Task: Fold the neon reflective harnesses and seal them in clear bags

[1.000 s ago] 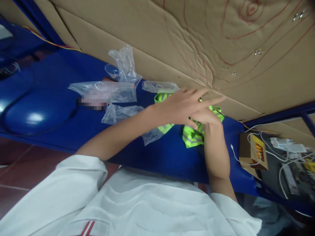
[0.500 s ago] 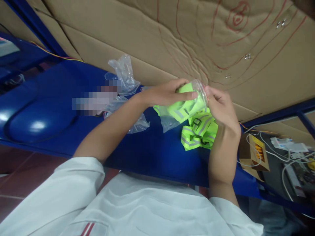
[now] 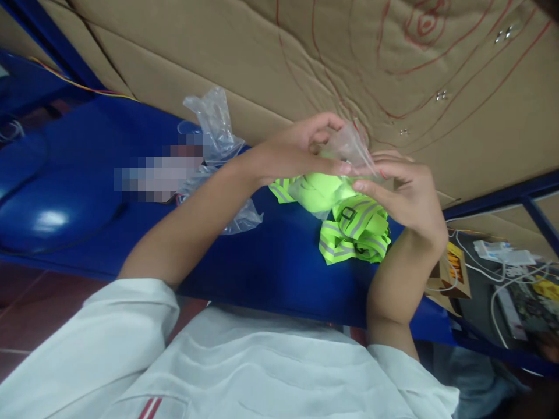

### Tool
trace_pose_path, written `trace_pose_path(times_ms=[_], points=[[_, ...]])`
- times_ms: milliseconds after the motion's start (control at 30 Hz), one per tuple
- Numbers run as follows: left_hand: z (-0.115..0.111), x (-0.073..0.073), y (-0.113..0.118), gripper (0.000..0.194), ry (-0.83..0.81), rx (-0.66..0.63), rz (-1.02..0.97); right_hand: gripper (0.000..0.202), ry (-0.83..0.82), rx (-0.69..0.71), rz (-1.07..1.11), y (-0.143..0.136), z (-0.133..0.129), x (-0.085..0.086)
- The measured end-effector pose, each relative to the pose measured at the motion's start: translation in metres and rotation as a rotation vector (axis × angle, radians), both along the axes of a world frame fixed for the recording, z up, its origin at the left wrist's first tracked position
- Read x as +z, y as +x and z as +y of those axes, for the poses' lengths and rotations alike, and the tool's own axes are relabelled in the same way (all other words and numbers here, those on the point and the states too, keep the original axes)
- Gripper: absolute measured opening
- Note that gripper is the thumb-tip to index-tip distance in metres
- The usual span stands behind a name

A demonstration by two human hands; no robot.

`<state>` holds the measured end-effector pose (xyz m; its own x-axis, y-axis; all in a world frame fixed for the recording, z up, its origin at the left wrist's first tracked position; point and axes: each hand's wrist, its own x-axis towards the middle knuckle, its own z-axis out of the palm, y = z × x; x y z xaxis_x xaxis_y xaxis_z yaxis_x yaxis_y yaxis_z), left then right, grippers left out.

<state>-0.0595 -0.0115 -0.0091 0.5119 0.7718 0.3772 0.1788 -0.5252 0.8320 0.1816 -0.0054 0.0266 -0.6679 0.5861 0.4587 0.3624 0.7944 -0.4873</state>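
Between my hands is a clear plastic bag (image 3: pixel 349 145) with a red line along its mouth. A folded neon-yellow reflective strap (image 3: pixel 322 189) sits inside it, low in the bag. My left hand (image 3: pixel 301 148) grips the bag's left side, thumb stretched along the front. On the right edge of the mouth, my right hand (image 3: pixel 402 186) pinches the plastic between thumb and fingers. Just below, a bundled neon-yellow reflective strap (image 3: pixel 358 230) with grey stripes and a black buckle lies on the blue table (image 3: pixel 262 273). Another bit of yellow strap (image 3: pixel 282 191) shows beside the bag.
Crumpled clear bags (image 3: pixel 213 125) lie left of my hands, near a blurred-out patch. A brown cardboard panel (image 3: pixel 196 52) with red drawn lines stands behind the table. At right are an open cardboard box (image 3: pixel 454 279), white cables (image 3: pixel 498 291) and a blue frame bar (image 3: pixel 502 195).
The strap has dropped lower in the bag, and the bag's upper part now stands up loose and flattened. My right hand has turned, its thumb now in front of the bag's edge.
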Motion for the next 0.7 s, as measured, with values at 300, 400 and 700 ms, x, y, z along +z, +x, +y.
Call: trace_pose_path(times_ms=[300,400,700], points=[[0.003,0.005,-0.022,0.064,-0.074,-0.248,0.123,0.014,-0.041,0.013,-0.118,0.016,0.001,0.001],[0.011,-0.001,-0.029,0.038,-0.037,-0.251,0.375,0.026,-0.102,0.028,-0.269,0.019,0.007,-0.007],[0.019,-0.01,-0.036,0.038,0.137,-0.076,0.537,0.037,-0.367,-0.029,-0.375,0.02,0.009,-0.006]])
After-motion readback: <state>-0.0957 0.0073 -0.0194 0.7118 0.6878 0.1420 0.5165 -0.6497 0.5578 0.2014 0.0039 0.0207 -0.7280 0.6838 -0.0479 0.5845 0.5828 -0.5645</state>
